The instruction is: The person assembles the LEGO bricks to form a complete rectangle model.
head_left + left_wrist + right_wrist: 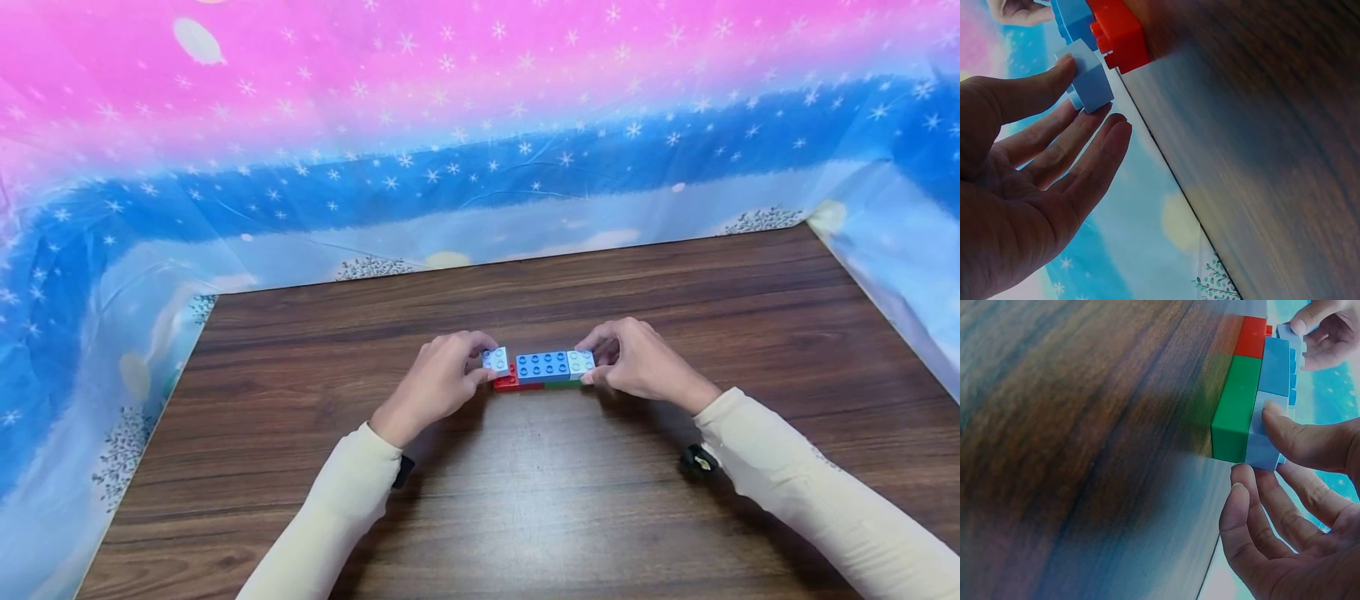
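A low two-layer build of toy building bricks lies on the table. Its bottom layer is a red brick [517,384] on the left and a green brick [1237,409] on the right. On top sit a blue brick [542,366] and, at the right end, a pale blue brick [581,363]. My left hand [441,375] pinches another pale blue brick [1090,78] between thumb and fingertips, tilted just above the red brick's bare studs. With thumb and fingers, my right hand [643,360] grips the pale brick at the right end.
The brown wooden table [450,517] spreads around the bricks. A pink and blue cloth [480,167] with snowflakes hangs behind it and at both sides. Dark straps with a small device [700,461] sit at the wrists, below pale sleeves.
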A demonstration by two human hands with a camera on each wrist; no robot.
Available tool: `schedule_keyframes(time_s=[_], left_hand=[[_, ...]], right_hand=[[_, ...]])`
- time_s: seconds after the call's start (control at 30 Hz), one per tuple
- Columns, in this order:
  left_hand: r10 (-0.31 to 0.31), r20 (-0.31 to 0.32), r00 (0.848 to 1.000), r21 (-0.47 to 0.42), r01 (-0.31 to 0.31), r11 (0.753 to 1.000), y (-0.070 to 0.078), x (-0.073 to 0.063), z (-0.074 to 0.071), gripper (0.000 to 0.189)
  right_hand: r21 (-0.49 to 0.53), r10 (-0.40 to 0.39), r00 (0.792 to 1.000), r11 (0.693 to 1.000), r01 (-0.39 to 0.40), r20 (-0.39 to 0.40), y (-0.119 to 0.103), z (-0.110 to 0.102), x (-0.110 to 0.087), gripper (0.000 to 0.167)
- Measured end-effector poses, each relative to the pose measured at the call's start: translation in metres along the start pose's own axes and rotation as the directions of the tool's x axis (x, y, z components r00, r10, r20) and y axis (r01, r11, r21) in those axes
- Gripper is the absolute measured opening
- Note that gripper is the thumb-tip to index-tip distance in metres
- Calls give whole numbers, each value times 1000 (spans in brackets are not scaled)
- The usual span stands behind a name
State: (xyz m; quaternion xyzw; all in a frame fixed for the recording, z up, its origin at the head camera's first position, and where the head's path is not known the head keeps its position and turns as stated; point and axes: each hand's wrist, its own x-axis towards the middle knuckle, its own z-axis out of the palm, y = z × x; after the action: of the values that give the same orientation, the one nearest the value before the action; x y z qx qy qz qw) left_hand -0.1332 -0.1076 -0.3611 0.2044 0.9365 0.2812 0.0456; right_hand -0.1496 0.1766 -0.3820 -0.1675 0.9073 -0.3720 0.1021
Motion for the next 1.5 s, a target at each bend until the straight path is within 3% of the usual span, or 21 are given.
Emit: schedule_keyframes(time_s=[0.37,1.5], left_hand=[[39,-1,999,15,-39,999,0,-1,5,26],[43,14,999,44,-44,998,6,1,10,28]], right_hand=[[-2,9,1000,1000,-9,-6,0,0,0,31],[14,5,1000,1000,-5,-2,1,0,1,30]])
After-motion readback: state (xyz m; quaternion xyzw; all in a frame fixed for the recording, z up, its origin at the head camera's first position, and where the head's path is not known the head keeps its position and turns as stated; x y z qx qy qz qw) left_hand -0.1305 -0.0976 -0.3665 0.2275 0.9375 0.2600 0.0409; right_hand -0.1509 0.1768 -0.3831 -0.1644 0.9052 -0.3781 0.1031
